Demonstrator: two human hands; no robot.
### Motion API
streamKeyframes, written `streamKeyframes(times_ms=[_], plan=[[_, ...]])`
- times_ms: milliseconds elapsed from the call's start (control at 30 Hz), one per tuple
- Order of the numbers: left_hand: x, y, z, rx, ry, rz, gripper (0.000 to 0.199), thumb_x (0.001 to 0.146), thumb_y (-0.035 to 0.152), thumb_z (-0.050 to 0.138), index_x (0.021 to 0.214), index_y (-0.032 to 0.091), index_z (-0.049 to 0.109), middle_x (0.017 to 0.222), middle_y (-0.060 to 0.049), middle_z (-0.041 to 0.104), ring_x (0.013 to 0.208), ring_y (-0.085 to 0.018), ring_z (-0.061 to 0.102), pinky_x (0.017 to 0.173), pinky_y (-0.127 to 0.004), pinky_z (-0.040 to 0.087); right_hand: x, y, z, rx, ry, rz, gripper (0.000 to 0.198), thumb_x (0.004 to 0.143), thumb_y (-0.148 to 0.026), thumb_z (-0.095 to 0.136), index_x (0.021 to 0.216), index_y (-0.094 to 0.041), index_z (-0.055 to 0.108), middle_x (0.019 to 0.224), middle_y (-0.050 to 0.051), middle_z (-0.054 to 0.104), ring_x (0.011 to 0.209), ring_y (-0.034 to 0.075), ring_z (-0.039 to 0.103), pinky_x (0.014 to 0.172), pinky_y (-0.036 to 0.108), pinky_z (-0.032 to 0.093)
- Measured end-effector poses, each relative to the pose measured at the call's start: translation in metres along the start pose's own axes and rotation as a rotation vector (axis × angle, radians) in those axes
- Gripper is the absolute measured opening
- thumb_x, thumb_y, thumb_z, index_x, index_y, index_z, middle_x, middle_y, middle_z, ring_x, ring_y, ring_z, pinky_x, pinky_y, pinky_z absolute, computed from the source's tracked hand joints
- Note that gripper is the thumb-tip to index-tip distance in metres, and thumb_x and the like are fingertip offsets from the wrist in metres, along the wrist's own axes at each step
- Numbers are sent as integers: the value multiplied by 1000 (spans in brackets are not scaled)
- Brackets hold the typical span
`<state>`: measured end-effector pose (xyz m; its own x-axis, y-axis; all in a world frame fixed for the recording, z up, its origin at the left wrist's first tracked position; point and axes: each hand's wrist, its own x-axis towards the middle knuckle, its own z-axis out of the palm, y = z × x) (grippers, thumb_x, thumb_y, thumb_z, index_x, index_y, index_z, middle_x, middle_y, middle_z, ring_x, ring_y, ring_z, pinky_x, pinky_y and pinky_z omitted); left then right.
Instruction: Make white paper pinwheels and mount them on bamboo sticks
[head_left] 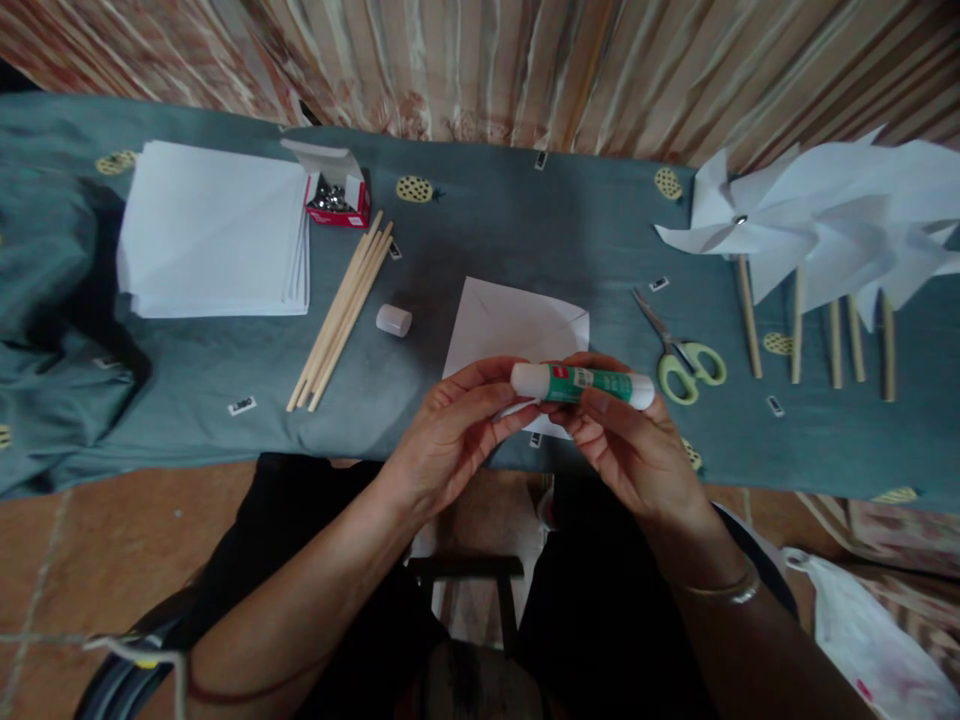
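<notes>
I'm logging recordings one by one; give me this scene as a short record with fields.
Left hand: on the left end of the glue stick
Right hand: grips the glue stick's barrel
Beneath the hands: white paper
Left side: paper stack, red box, wooden sticks, white cap
Right side: scissors, paper pinwheels
Surface: patterned tablecloth

No legible text; print too small to read on the glue stick [564, 383] and on the tablecloth [510, 225] left and right of it.
</notes>
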<state>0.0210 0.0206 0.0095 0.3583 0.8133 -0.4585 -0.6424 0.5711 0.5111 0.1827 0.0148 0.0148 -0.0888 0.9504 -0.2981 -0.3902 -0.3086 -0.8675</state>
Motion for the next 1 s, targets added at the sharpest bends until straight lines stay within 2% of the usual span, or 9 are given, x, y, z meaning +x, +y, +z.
streamKeyframes(times_ms=[333, 433, 567, 667, 767, 867, 1000], plan=[[7, 0, 0, -21, 22, -30, 16, 74, 19, 77, 88, 15, 72, 92, -2, 72, 88, -14, 68, 90, -27, 55, 3, 0, -6, 44, -8, 14, 18, 74, -29, 80, 91, -29, 73, 89, -5, 75, 75, 11, 71, 70, 23, 62], [8, 0, 2, 16, 31, -39, 18, 73, 23, 79, 88, 15, 72, 90, -2, 71, 88, -14, 68, 91, -28, 54, 4, -1, -7, 31, 3, 13, 18, 74, -29, 80, 91, -29, 73, 90, -5, 75, 77, 10, 71, 71, 20, 61], [13, 4, 2, 125, 26, 22, 26, 75, 35, 78, 92, 16, 72, 95, -5, 72, 94, -19, 68, 93, -34, 53, 6, -3, -15, -6, 45, 6, 21, 73, -33, 80, 92, -29, 72, 90, -4, 75, 75, 12, 71, 72, 26, 62], [21, 12, -4, 369, 116, 233, 26, 73, 33, 79, 94, 18, 71, 97, -5, 71, 93, -18, 66, 87, -33, 53, 8, -8, -24, -36, 116, -11, 22, 74, -35, 79, 93, -29, 71, 89, -4, 74, 72, 12, 70, 72, 27, 62], [29, 18, -14, 800, 204, 498, 19, 75, 28, 76, 91, 19, 70, 94, -3, 69, 85, -16, 64, 81, -29, 51, 10, -13, -33, -18, 176, -31, 21, 73, -36, 80, 91, -28, 72, 88, -4, 74, 74, 13, 70, 76, 28, 61], [36, 23, -20, 1174, 158, 633, 8, 81, 25, 69, 86, 19, 70, 86, -2, 67, 76, -15, 60, 76, -30, 49, 11, -17, -36, 41, 211, -6, 23, 68, -35, 83, 87, -27, 74, 83, -4, 73, 72, 12, 70, 73, 26, 60], [47, 23, -22, 1441, 78, 709, 10, 85, 25, 63, 78, 21, 69, 78, -2, 64, 72, -17, 58, 72, -32, 47, 10, -19, -36, 58, 213, 22, 23, 66, -34, 84, 86, -27, 74, 79, -5, 73, 70, 11, 69, 70, 24, 60]])
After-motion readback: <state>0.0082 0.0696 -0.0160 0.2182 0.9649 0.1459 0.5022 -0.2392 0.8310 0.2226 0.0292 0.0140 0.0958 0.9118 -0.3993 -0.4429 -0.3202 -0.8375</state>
